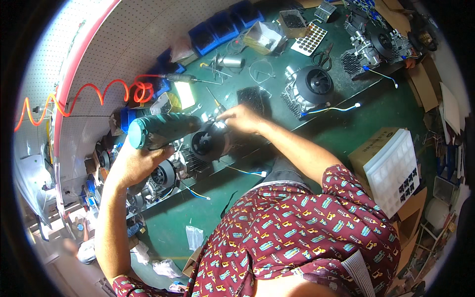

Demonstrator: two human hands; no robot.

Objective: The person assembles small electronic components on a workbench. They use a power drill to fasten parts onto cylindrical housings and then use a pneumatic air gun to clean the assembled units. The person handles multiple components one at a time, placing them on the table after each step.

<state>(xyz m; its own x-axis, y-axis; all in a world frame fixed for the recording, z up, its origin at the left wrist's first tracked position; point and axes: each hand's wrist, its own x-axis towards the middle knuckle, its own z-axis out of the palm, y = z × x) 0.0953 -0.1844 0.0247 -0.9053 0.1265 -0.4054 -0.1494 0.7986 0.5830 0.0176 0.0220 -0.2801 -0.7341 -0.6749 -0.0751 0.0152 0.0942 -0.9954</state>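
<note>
My left hand [137, 163] grips a green cordless drill [163, 129], which lies sideways with its front end over a motor unit with a black fan wheel [203, 142]. On the far side of that unit, the fingers of my right hand [241, 119] are pinched together against its silvery top; what they hold is too small to tell. A screwdriver [217, 102] lies just beyond my right fingers. To the right stands a similar fan motor [316, 83] with a cable running off it. Another fan unit [166, 173] sits nearer, below the drill.
Blue bins [220, 27] line the back of the green bench. A coiled orange air hose [116, 86] runs to an air screwdriver [180, 77]. Scissors [324, 58], a sticker sheet [309, 39] and more motors [371, 47] lie rightward. A carton [371, 148] stands at the right.
</note>
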